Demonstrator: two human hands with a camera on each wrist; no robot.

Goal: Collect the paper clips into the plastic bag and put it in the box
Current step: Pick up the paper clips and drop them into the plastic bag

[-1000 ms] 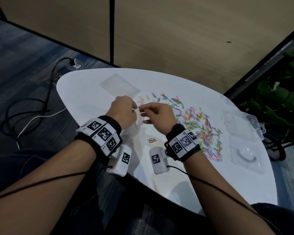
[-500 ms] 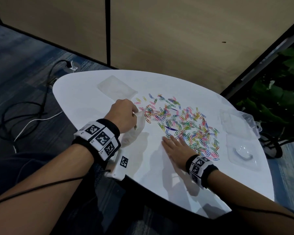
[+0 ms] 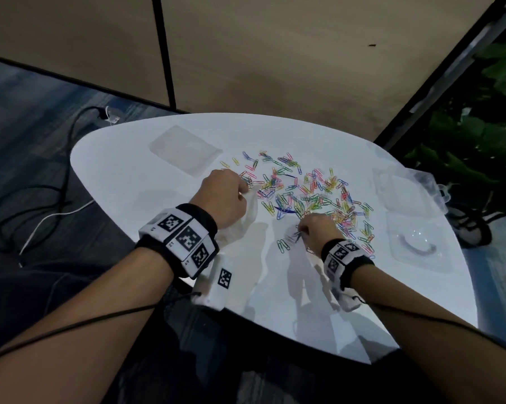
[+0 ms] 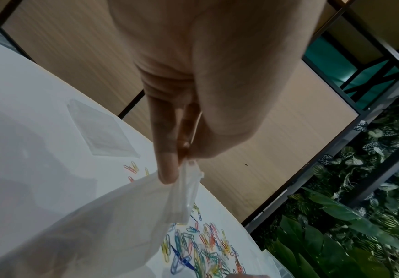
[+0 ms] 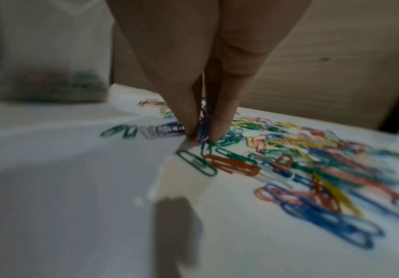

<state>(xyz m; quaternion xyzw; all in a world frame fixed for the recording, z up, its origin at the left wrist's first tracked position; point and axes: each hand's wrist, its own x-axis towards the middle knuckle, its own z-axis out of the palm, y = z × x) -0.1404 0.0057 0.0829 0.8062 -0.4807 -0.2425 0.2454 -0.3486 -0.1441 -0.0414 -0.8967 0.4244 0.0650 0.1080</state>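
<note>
White table [image 3: 123, 176]: left fingers [image 4: 167, 169] pinch plastic bag [image 4: 113, 222]; right fingers [image 5: 186, 120] pinch paper clips [image 5: 203, 124].

Translucent plastic bag [image 4: 113, 216], glossy table [image 3: 275, 287]

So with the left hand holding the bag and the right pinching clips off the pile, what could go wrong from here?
The left hand pinches only one corner of the plastic bag, so its mouth may sag shut. The right hand pinches a loose tangle of paper clips; some could drop on the way across.
</note>
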